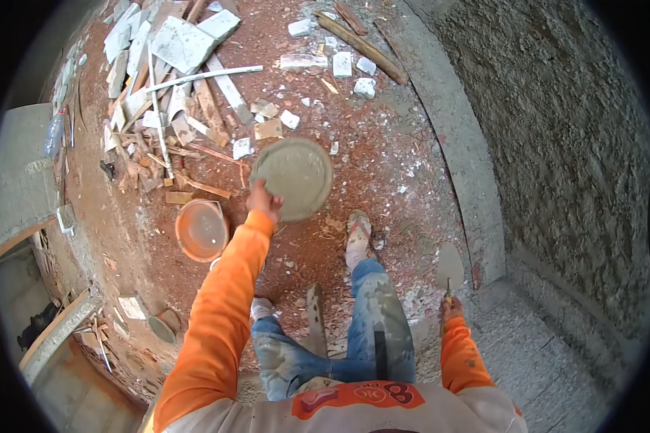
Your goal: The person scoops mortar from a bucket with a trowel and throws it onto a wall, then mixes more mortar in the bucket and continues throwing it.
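Note:
My left hand (pixel 266 200) reaches forward, its fingers curled at the near-left rim of a round mortar bucket (pixel 294 179). Wet grey mortar fills the bucket almost to its edge, with a smooth top. Low on the right, my right hand (pixel 451 309) is closed around the handle of a trowel (pixel 450 268). The trowel's pale grey blade points forward, away from my body, and lies well apart from the bucket.
An orange tub (pixel 202 231) stands left of my forearm. Broken boards and rubble (pixel 184 47) are heaped ahead on reddish dirt. A rough plastered wall (pixel 556 130) rises on the right. A wooden plank (pixel 315 317) lies between my feet, and a small container (pixel 163 328) stands at lower left.

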Motion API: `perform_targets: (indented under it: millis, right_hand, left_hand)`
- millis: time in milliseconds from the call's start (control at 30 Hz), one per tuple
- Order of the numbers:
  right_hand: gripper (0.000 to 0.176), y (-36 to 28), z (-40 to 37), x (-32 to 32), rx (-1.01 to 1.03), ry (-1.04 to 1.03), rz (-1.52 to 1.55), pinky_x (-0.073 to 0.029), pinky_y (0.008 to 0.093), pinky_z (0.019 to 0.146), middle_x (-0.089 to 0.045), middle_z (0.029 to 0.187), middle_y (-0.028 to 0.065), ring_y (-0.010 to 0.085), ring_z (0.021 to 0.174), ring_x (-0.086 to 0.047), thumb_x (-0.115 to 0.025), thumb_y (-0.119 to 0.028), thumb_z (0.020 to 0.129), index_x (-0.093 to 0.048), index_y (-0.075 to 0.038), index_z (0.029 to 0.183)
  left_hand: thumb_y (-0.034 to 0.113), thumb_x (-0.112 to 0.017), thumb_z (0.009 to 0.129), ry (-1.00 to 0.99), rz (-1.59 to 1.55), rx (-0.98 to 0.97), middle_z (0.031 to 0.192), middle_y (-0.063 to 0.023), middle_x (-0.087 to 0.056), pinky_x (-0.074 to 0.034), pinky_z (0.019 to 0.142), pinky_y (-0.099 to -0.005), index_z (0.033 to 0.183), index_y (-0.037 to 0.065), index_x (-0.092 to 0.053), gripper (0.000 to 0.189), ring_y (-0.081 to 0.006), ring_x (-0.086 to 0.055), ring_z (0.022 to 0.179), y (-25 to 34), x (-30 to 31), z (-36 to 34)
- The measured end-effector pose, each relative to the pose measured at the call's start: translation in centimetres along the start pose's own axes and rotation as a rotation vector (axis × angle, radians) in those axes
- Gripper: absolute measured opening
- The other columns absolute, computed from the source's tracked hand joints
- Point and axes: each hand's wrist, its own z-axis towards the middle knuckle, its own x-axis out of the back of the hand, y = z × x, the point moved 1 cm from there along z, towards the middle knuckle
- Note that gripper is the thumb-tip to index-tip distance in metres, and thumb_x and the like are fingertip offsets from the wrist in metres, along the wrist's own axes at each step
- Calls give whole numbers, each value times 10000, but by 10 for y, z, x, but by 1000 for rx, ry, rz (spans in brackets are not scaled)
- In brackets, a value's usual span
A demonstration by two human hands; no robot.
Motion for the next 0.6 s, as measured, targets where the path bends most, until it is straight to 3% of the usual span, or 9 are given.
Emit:
perform_targets:
  millis: [33,233,333,400,467,500,567,600]
  right_hand:
    - [287,3,8,5,0,0,-3,-437,250,394,-537,671,50,126,495,-515,-597,-178,796,-512,-13,1016]
    - [248,40,43,7,-200,-39,130,-440,245,387,-504,635,28,105,471,-473,-585,-172,807,-497,-32,991]
    - [248,27,68,-6,-227,-45,-60,-440,313,436,-539,660,67,164,533,-519,-604,-234,793,-519,-51,938]
    - [305,16,100,-17,180,-5,-460,-452,381,525,-568,687,148,266,582,-555,-613,-287,775,-545,-19,903]
    - [370,-38,124,-39,383,47,-532,-439,418,596,-571,720,206,335,644,-564,-611,-328,763,-549,9,905]
    - [369,-75,140,-47,360,-109,-491,-430,478,681,-562,878,244,425,821,-534,-572,-338,791,-509,-56,1020]
    - [395,-168,157,-73,281,-195,-522,-418,502,662,-559,881,226,430,813,-533,-551,-395,801,-508,-62,1009]
    - [359,-189,178,-89,639,-58,-548,-424,500,642,-572,824,219,431,780,-540,-543,-381,811,-512,-77,999]
  left_hand:
    - [308,-532,766,-55,-4,-18,581,-28,-316,-378,447,-321,794,117,-394,237,-153,-333,427,-6,-30,18]
    - [297,-491,790,-61,-18,-28,555,-34,-301,-405,484,-347,794,113,-392,209,-159,-322,418,-13,-160,71]
    - [246,-496,786,10,-104,-30,498,-29,-291,-424,567,-388,678,97,-365,226,-176,-337,439,-27,-194,89]
    - [253,-492,794,-3,-185,-47,498,-32,-287,-452,599,-398,685,90,-358,238,-185,-344,443,-43,-205,98]
    - [260,-469,813,4,-171,-60,505,-36,-305,-467,622,-423,709,76,-355,240,-183,-348,444,-62,-199,111]
    - [259,-455,822,5,-211,-61,513,-39,-320,-469,624,-429,722,69,-354,237,-185,-349,443,-66,-197,114]
    - [246,-413,849,-56,-214,-79,534,-48,-374,-473,630,-444,757,54,-364,218,-207,-430,465,-69,-191,119]
    - [246,-413,849,-55,-206,-79,534,-48,-374,-473,630,-444,757,54,-364,218,-207,-430,465,-69,-192,122]
